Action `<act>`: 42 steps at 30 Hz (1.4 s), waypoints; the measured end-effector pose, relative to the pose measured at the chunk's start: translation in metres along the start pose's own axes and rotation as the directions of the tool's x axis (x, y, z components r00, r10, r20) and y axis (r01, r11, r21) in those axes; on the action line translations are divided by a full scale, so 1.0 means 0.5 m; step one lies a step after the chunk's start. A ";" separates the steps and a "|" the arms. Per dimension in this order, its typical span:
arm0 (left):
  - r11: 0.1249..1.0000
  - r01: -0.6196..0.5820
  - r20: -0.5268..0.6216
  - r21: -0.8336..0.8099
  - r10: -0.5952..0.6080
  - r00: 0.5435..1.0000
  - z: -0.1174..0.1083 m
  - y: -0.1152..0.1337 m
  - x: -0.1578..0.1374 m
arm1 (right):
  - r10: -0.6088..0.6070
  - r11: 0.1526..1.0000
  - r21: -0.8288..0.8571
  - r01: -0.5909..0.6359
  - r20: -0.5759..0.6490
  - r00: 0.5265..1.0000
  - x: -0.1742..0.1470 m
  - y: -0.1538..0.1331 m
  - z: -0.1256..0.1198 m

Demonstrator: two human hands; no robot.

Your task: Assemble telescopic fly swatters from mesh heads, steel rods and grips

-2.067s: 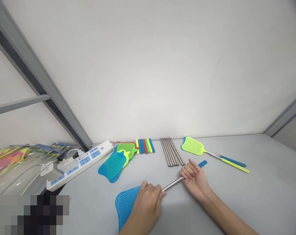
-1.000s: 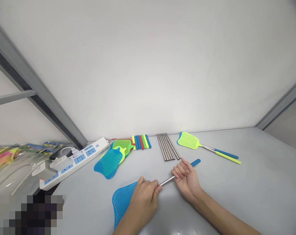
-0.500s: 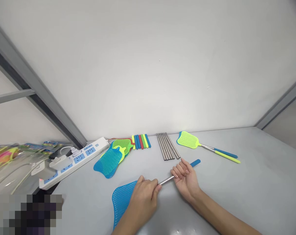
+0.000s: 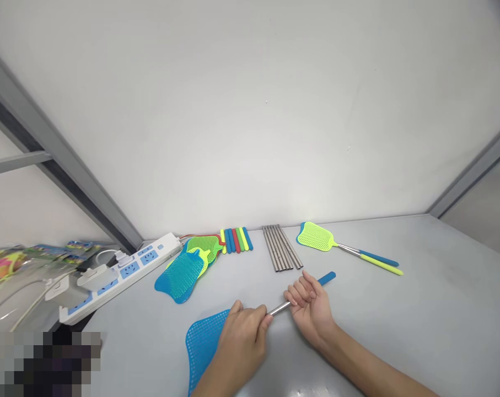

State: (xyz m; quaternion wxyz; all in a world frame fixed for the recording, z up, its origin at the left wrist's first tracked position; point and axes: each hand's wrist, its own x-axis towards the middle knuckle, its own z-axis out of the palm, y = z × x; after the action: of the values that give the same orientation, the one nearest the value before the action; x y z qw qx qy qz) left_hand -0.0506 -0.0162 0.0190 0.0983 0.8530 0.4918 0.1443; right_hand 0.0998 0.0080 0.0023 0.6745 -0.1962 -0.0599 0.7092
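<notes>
A blue fly swatter with a perforated head, a metal rod and a blue grip slants across the front of the table. My left hand is closed around it where the head meets the rod, hiding that joint. Farther up, my right hand wraps the rod near the blue grip, whose end sticks out beyond the fingers. Behind my right hand lies a group of metal rods. Left of those rods, several coloured handle grips rest side by side.
Loose swatter heads in blue, yellow, green and red overlap at the left. Beside them runs a white power strip with plugs and cables. Two swatters, a yellow one over a blue one, lie back right, before the wall.
The view has shifted slightly, so everything sits a little farther left in it. Both hands keep their hold on the swatter, with no clear movement between them.
</notes>
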 end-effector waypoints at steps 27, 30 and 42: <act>0.980 0.047 -0.186 -0.193 -0.084 0.979 -0.013 -0.031 0.019 | -0.055 0.997 0.047 0.055 -0.018 0.998 0.053 -0.132 0.006; 0.908 0.218 -0.286 -0.357 -0.329 0.900 -0.014 -0.047 0.027 | -0.113 0.989 0.091 0.113 -0.007 0.994 0.061 -0.164 -0.002; -0.300 0.444 0.536 -0.844 -0.471 0.700 -0.030 -0.002 0.018 | -0.176 0.968 0.168 0.186 -0.074 0.982 0.064 -0.168 -0.023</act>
State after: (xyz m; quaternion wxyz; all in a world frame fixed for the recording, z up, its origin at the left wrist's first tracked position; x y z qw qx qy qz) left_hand -0.0521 -0.0074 0.0339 0.7126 0.2435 0.5199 0.4033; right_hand 0.1818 0.0444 0.0149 0.7526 -0.1508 0.0044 0.6410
